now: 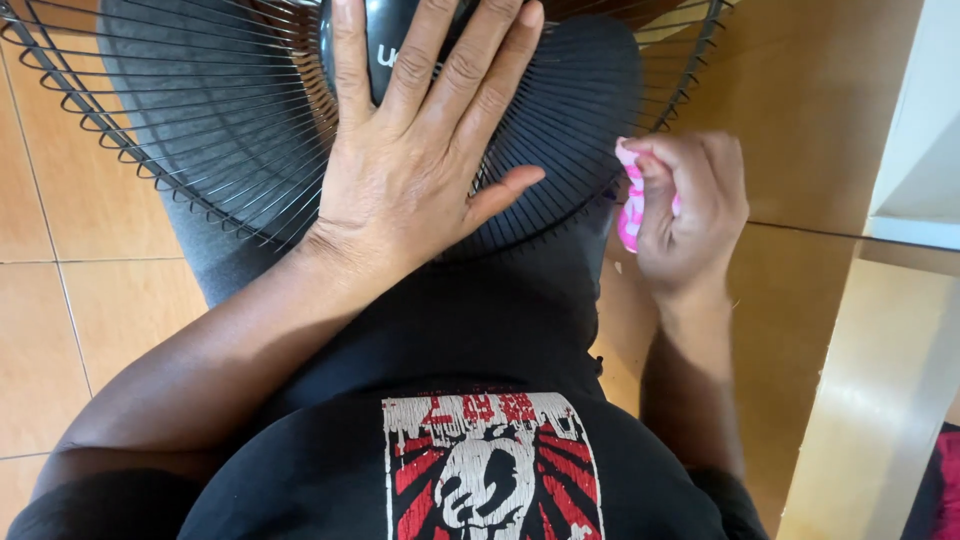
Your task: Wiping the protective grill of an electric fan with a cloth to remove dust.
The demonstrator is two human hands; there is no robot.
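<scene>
L hand flat on fan grille, R hand w/ pink cloth at its rim.

My left hand (420, 165) lay open, palm down, fingers spread across the black wire fan grille (230, 150) & reaching up to the dark hub cap (390, 40); nothing in that grip, it just pressed, prob. to keep the guard from shifting on my lap. My right hand (690, 210) had its grip closed round a bunched pink-and-white cloth (630, 205), held right against the grille's right edge, so the wad met the wires while the other hand braced. The fan lay face-up over my legs, blades dimly visible thru the wires. Orange-brown floor tiles (60, 310) lay under it all; a pale shelf unit (900, 130) stood just to my right, apart from the fan. Black printed tee (490, 470) filled the near edge.
</scene>
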